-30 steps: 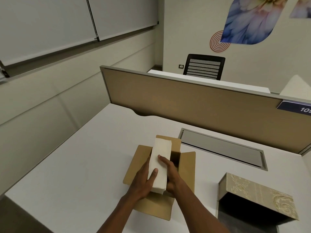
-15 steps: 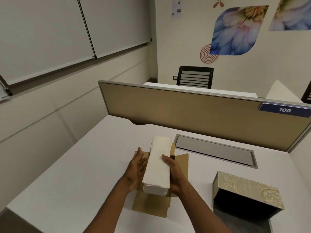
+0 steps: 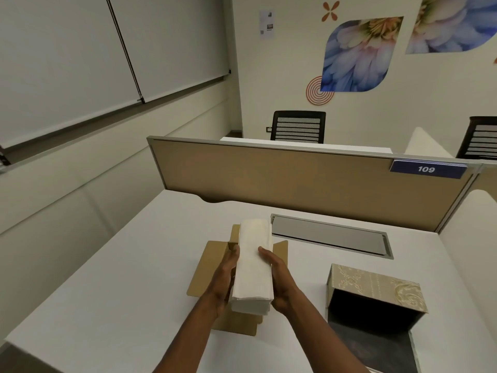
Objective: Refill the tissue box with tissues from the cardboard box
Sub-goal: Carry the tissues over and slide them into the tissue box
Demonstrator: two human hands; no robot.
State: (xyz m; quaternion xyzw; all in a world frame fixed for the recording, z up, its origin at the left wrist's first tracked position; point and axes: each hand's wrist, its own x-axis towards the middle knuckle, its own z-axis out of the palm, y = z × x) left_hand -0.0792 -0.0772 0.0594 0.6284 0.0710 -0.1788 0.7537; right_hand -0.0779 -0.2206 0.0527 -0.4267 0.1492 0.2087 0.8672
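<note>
A thick white rectangular stack of folded tissues (image 3: 252, 267) is held lengthwise above the open brown cardboard box (image 3: 200, 273), clear of its opening. The stack is pressed between the two hands: the left hand (image 3: 224, 278) is laid flat against its left long side with the fingers extended, and the right hand (image 3: 279, 281) is cupped against its right long side with the thumb resting on the top sheet. Both hands are closed upon the stack alone.

The cardboard box is seen beneath with its flaps spread outward; its interior is hidden by the stack and the hands, so its contents cannot be told. To the right, well apart from the cardboard box, a beige patterned tissue box (image 3: 376, 286) is stood on the white desk (image 3: 121, 278), with its open side turned toward the viewer; a dark hollow is shown inside, in which no tissues can be made out.

Bare desk surface is left between the two boxes and broadly to the left of the cardboard box, up to the desk's left edge. Behind, a grey metal cable hatch (image 3: 330, 238) is set flush in the desk, and the rear edge is closed by a tan partition panel (image 3: 282, 181) bearing a blue plate marked 109 (image 3: 427, 169).
</note>
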